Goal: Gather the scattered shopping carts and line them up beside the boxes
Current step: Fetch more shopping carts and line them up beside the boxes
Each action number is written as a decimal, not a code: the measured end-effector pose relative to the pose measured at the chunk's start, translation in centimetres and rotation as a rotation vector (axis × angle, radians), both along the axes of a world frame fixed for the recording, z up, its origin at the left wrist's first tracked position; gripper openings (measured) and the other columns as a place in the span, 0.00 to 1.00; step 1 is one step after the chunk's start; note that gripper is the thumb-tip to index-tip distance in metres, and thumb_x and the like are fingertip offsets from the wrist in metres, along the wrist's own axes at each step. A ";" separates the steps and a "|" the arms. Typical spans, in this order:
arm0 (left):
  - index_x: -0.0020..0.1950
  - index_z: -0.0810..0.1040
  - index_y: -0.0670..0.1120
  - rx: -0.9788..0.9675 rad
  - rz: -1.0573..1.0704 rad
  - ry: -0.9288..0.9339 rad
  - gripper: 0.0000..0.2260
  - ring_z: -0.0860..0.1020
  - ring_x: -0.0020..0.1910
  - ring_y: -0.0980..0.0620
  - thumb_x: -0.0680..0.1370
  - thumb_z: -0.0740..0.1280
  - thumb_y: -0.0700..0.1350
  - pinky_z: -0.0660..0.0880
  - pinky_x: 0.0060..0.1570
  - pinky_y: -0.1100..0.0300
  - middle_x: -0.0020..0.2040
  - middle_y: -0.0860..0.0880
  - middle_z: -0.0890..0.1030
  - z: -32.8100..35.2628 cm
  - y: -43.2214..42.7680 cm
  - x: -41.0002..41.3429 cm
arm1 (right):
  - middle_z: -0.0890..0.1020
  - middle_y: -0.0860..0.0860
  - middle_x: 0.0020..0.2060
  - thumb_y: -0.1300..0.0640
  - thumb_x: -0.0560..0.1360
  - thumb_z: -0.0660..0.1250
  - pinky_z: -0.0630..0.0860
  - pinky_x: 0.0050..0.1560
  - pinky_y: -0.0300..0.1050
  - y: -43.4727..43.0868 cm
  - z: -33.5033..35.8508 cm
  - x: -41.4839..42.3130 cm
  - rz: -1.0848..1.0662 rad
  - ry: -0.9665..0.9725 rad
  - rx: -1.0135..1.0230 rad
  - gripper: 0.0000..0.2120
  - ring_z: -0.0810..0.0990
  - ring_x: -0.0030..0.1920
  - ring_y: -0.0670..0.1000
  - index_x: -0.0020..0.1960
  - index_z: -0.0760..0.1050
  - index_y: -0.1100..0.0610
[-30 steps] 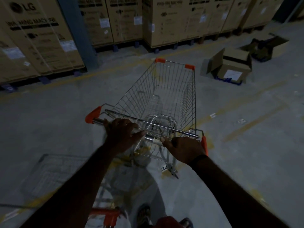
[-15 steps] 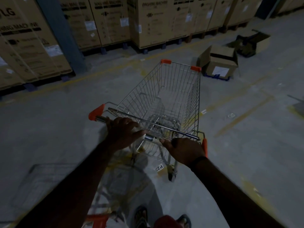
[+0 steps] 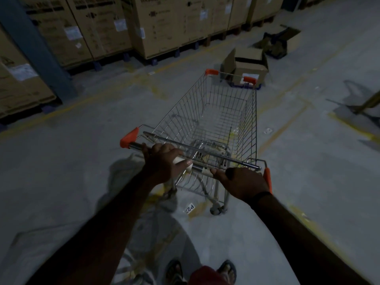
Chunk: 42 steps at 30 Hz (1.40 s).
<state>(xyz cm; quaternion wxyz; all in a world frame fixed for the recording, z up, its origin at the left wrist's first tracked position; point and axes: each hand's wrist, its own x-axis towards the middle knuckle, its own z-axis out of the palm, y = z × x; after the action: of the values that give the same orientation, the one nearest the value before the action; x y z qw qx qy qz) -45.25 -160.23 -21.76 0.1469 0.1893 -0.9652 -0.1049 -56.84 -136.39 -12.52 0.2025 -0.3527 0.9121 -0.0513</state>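
Note:
A wire shopping cart (image 3: 213, 120) with orange corner caps stands in front of me on the concrete floor, its basket empty. My left hand (image 3: 162, 163) grips the left part of its metal handle bar. My right hand (image 3: 242, 182) grips the right part of the same bar, near the orange end cap. A row of tall cardboard washing-machine boxes (image 3: 164, 23) lines the far side of the aisle, several steps ahead and to the left of the cart's nose.
An open cardboard box (image 3: 246, 62) lies on the floor just beyond the cart's front. A second open box (image 3: 281, 42) lies farther back right. A blue steel column (image 3: 35, 48) stands at left. Yellow floor lines cross the concrete. My sandalled feet show at the bottom.
The cart has rolled forward and swung to the right, toward the open box. The other cart seen low at left before is out of view. Both hands keep their grip on the handle.

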 end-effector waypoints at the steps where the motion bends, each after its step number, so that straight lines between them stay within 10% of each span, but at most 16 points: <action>1: 0.50 0.84 0.53 -0.025 0.013 0.046 0.30 0.79 0.55 0.41 0.76 0.55 0.75 0.69 0.57 0.30 0.52 0.49 0.84 0.3 0.6 -0.6 | 0.84 0.53 0.49 0.26 0.77 0.43 0.61 0.68 0.61 0.3 -0.1 -0.5 -0.019 0.006 0.000 0.37 0.81 0.56 0.55 0.48 0.81 0.52; 13: 0.62 0.76 0.62 0.155 -0.033 -0.301 0.25 0.59 0.75 0.49 0.75 0.56 0.74 0.38 0.73 0.36 0.69 0.57 0.71 3.0 4.4 -10.2 | 0.84 0.48 0.47 0.23 0.74 0.40 0.45 0.74 0.70 4.9 -0.8 -5.2 -0.244 0.098 0.015 0.38 0.82 0.55 0.53 0.47 0.80 0.47; 42: 0.51 0.75 0.60 0.004 -0.424 -0.390 0.23 0.66 0.70 0.47 0.76 0.50 0.75 0.46 0.72 0.32 0.62 0.54 0.76 3.3 23.1 -31.1 | 0.84 0.51 0.52 0.29 0.79 0.46 0.69 0.63 0.58 24.4 0.1 -14.9 -0.584 0.053 0.029 0.33 0.82 0.57 0.55 0.55 0.81 0.49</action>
<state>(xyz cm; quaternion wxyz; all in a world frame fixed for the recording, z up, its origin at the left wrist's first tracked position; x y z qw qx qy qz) -76.33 -137.15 -18.47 -0.0671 0.0002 -0.9930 -0.0968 -71.73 -112.01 -12.39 0.1601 -0.0735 0.9807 -0.0853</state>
